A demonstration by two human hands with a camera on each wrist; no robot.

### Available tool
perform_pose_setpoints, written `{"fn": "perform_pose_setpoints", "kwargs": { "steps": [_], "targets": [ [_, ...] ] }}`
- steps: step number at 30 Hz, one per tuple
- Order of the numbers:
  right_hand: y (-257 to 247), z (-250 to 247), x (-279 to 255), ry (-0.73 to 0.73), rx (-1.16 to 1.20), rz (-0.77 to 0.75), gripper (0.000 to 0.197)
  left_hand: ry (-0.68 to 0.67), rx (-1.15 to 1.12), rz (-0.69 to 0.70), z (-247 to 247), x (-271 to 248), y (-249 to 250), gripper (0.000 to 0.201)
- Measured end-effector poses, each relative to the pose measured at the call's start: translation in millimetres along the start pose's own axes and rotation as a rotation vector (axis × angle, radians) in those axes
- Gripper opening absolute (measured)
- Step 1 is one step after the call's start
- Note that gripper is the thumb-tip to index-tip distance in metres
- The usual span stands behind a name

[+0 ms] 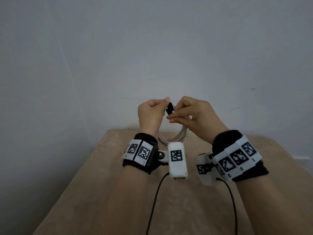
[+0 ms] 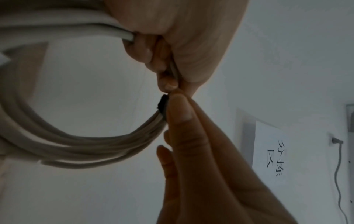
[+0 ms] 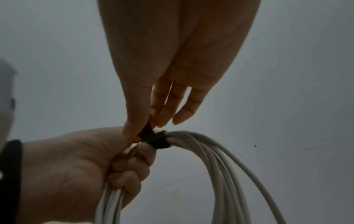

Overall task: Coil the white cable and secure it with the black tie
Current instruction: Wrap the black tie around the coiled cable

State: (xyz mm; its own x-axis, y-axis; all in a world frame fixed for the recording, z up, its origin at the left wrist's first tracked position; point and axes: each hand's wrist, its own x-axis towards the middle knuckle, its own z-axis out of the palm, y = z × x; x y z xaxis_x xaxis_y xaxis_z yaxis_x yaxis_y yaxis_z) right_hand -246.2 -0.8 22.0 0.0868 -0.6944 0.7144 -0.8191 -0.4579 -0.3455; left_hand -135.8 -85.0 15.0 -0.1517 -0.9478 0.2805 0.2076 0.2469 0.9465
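Note:
The white cable [image 1: 176, 135] hangs as a coil of several loops between my raised hands, above the table. My left hand [image 1: 150, 114] grips the bunched strands in its curled fingers; in the right wrist view the cable [image 3: 220, 166] runs through that fist [image 3: 80, 169]. The black tie [image 1: 169, 108] is wrapped around the bundle at the top. My right hand [image 1: 188, 112] pinches the tie [image 3: 153, 138] between thumb and forefinger, other fingers extended. In the left wrist view the coil [image 2: 76, 145] forms a ring and only a sliver of the tie [image 2: 162, 104] shows.
A beige table [image 1: 118, 192] lies below my hands, its far edge near a plain grey wall [image 1: 152, 48]. Black leads run from both wrist cameras over the table. A paper sign [image 2: 270, 153] and a wall socket with a cord [image 2: 335, 141] show in the left wrist view.

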Motion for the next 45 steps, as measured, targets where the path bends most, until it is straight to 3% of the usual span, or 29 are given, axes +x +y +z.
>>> {"fn": "perform_pose_setpoints", "kwargs": {
  "steps": [10,20,27,35,41,45],
  "targets": [
    [-3,-16,3,0.124,0.048,0.037,0.011,-0.076,0.193,0.146,4,2,2,0.022],
    [-7,-16,3,0.044,0.097,0.119,0.011,-0.030,0.121,0.128,-1,2,8,0.020],
    [-6,-20,4,0.045,0.038,0.083,0.013,-0.048,0.139,0.156,-2,3,7,0.021],
    [3,-22,3,0.191,-0.084,0.015,0.012,-0.204,0.323,0.267,-3,5,6,0.017],
    [5,-17,3,0.282,-0.049,0.068,0.009,-0.321,0.336,0.297,-5,3,8,0.015],
    [3,-17,3,0.313,0.062,0.199,0.007,-0.348,0.323,0.305,-3,3,8,0.011]
  ]
}}
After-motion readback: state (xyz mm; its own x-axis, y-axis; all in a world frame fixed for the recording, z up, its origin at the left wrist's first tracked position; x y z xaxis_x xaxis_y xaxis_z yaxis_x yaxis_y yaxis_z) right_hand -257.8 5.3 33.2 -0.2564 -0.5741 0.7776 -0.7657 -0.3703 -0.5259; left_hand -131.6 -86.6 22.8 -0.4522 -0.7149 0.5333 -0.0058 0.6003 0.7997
